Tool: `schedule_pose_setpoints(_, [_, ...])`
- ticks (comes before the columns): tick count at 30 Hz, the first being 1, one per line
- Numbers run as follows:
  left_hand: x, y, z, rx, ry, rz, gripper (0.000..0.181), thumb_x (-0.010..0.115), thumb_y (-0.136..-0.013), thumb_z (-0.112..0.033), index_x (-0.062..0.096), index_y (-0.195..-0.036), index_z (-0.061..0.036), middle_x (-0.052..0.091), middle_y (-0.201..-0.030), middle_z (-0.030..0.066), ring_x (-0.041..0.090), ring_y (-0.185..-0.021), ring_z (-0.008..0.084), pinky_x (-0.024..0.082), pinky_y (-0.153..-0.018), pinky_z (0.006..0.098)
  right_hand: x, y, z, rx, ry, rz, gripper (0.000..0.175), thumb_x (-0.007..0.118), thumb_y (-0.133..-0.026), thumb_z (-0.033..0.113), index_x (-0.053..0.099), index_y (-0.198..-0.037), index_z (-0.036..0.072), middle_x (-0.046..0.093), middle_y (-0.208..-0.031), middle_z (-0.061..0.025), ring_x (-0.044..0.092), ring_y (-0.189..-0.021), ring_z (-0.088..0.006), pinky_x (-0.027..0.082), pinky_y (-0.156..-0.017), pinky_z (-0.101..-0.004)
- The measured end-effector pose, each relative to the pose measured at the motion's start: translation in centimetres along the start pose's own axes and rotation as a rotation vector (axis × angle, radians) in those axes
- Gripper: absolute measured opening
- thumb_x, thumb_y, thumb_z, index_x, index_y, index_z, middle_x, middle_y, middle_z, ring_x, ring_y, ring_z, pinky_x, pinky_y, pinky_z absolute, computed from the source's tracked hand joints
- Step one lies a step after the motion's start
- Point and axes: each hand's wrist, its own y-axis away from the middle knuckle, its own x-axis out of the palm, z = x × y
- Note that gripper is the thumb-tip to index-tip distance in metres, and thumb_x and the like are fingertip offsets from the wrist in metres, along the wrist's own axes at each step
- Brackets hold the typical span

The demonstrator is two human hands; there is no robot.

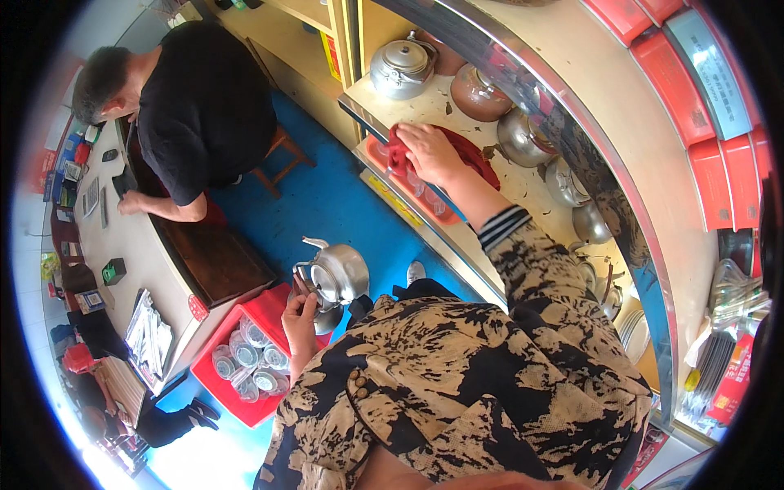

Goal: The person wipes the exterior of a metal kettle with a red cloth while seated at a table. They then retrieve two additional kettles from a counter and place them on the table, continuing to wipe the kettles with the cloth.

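Observation:
My right hand [427, 153] is closed on a dark red cloth [468, 153], which lies along the front edge of a shelf [527, 193]. Under the cloth and hand, an orange tray [450, 211] with small clear glasses [418, 184] sits on a lower level. My left hand [301, 312] grips the handle of a metal kettle [340, 272], whose spout points away from me. The kettle hangs beside a red plastic crate [211, 361] holding several clear glasses [265, 380]. Another rounded metal vessel shows partly below the kettle.
Several metal kettles [401, 67] stand along the shelf, under a curved counter edge. At the left, a person in black [208, 110] sits on a wooden stool [285, 159] at a long desk [177, 294]. Red boxes [670, 86] are stacked at the right. The floor [343, 190] is blue.

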Motion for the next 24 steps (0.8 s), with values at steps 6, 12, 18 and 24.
schedule_pose_setpoints(6, [-0.1, 0.6, -0.5, 0.053, -0.06, -0.04, 0.016, 0.076, -0.094, -0.016, 0.071, -0.088, -0.0019, 0.062, -0.078, -0.0051, 0.049, -0.071, 0.0045, 0.037, -0.064, 0.0222, 0.8, -3.5, 0.1, 0.105, -0.003, 0.024, 0.049, 0.066, -0.09, 0.013, 0.055, -0.135, -0.001, 0.057, -0.142, -0.0173, 0.054, -0.125, -0.0354, 0.044, -0.108, -0.0449])
schedule_pose_setpoints(12, [-0.3, 1.2, -0.6, 0.026, -0.087, -0.044, 0.016, 0.076, -0.093, -0.016, 0.07, -0.088, -0.0017, 0.061, -0.078, -0.0052, 0.049, -0.071, 0.0047, 0.038, -0.064, 0.0225, 0.3, 0.3, -0.6, 0.094, 0.085, 0.063, 0.041, 0.063, -0.093, 0.019, 0.057, -0.13, 0.002, 0.054, -0.147, -0.013, 0.055, -0.124, -0.0317, 0.045, -0.104, -0.0452])
schedule_pose_setpoints(18, [-0.6, 1.3, -0.8, 0.013, -0.051, -0.06, 0.015, 0.075, -0.094, -0.014, 0.071, -0.089, -0.0009, 0.064, -0.08, -0.0031, 0.053, -0.072, 0.0053, 0.04, -0.066, 0.0224, 0.9, -3.3, -1.1, 0.075, 0.042, 0.03, 0.045, 0.064, -0.092, 0.017, 0.057, -0.134, 0.001, 0.057, -0.143, -0.0151, 0.054, -0.125, -0.0348, 0.044, -0.107, -0.045])
schedule_pose_setpoints(24, [-0.2, 1.3, -1.2, 0.012, 0.04, -0.045, 0.013, 0.075, -0.094, -0.013, 0.071, -0.09, -0.0015, 0.065, -0.08, -0.0028, 0.054, -0.074, 0.0051, 0.041, -0.067, 0.0224, 0.3, 0.2, -3.4, 0.158, 0.013, -0.027, 0.045, 0.064, -0.092, 0.016, 0.057, -0.133, 0.0, 0.058, -0.141, -0.0157, 0.054, -0.126, -0.035, 0.045, -0.107, -0.0456])
